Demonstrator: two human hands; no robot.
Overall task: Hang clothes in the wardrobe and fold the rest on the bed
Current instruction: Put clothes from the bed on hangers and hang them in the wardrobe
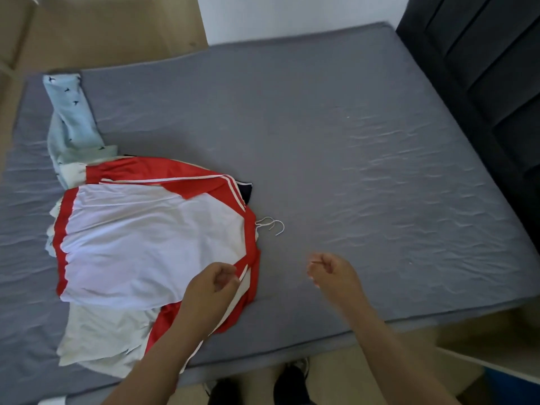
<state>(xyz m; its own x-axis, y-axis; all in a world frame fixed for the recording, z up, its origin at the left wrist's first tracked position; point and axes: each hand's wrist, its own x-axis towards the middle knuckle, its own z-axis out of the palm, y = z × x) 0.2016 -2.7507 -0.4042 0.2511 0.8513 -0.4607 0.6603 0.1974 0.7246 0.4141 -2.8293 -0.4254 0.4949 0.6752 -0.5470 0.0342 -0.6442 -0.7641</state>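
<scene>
at the near edge of the bed (321, 141), dark shoes (292, 384) stand on the floor. just beyond, the left hand (217, 277) is curled over the red shoulder of a red and white jersey (146, 244); whether it pinches the cloth i cannot tell. the right hand (328, 270) is loosely clenched above the grey sheet, nothing visible in it. the jersey tops a clothes pile on the left, with white hanger hooks (271, 225) poking out at its right. farther left lies a light blue garment (73, 118).
</scene>
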